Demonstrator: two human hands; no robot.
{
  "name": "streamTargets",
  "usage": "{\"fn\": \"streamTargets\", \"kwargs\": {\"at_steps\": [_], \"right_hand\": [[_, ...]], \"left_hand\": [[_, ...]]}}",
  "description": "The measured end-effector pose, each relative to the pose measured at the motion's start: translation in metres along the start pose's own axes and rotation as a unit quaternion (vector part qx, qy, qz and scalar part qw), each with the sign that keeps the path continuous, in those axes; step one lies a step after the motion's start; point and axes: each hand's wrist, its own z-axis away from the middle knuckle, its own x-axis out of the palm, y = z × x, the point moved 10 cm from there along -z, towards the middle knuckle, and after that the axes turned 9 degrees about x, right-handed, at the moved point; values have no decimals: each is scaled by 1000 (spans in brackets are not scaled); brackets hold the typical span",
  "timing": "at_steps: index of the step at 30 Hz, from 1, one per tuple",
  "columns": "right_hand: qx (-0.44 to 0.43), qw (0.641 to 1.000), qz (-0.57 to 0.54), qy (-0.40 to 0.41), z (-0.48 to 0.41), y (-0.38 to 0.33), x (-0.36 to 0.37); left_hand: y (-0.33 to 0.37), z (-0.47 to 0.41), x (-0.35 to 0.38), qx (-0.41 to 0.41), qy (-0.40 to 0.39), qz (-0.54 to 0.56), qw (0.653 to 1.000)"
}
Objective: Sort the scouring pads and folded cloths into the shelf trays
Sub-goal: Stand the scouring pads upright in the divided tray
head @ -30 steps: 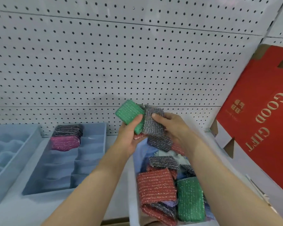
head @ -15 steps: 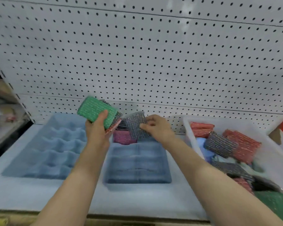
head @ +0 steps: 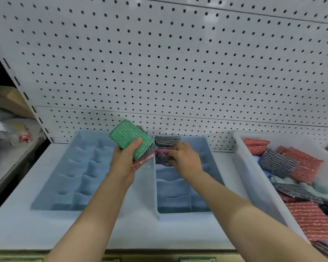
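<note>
Left hand [head: 125, 162] raised over the gap between the two blue trays, grip clenched on a small stack of scouring pads: green pad [head: 130, 139] on top under the thumb, a grey pad [head: 147, 148] and a red pad [head: 142, 161] showing only as edges beneath; exact number in the stack hard to tell. Right hand [head: 186, 157] reaching low into the far end of the right blue tray [head: 206, 148], fingers pinching a dark grey pad [head: 162, 159] down in a compartment; most of that pad hidden under the fingers, slightly blurred. Just beyond, toward 12 o'clock, another dark grey pad [head: 166, 141] standing in the rearmost compartment, with a sliver of pink pad [head: 162, 151] between the two, mostly covered. Left blue tray [head: 61, 178] at 9 o'clock of the hands, its divided compartments showing nothing inside. White bin [head: 254, 173] at 3 o'clock, holding a jumble of red pads [head: 307, 167], grey pads [head: 277, 163] and pale folded cloths [head: 284, 181]; its near end and right side cut off by the frame edge, a green corner barely visible at the margin. Pegboard [head: 178, 63] filling the background behind the shelf [head: 83, 229]. Blurry clutter at far left, not identifiable.
</note>
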Motion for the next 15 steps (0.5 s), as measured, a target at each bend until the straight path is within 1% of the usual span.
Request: {"fn": "streamTargets", "kwargs": {"at_steps": [2,5,7,8,9,10,11,12,13,14,15], "right_hand": [[-20,999,38,7,-2,-6,0],[1,1000,28,15,-7,-2,-5],[9,998,56,-3,-6,-4,3],[1,998,62,-10,-6,-6,10],[-17,998,68,3,-8,-8,12],[-31,998,54,0,-10,-8,13],[-23,1000,13,-3,-13,-4,10],[4,998,-58,-26,-15,2,4],[52,985,-162,-29,-18,12,-6],[107,955,-277,-5,-16,23,-21],[159,907,-389,11,-13,32,-33]], "left_hand": [[-3,0,-1,-7,-12,-9,1000],[-3,0,-4,-10,-13,-5,1000],[-4,1,-4,-7,-17,-6,1000],[-3,3,-2,-5,-18,-9,1000],[-3,5,0,-4,-17,-13,1000],[-3,8,3,-4,-18,-16,1000],[-5,11,6,-8,-18,-18,1000],[-6,14,9,-13,-19,-21,1000],[-8,16,11,-19,-22,-25,999],[-10,19,15,-28,-29,-32,999],[-12,21,21,-36,-45,-42,997]]}}
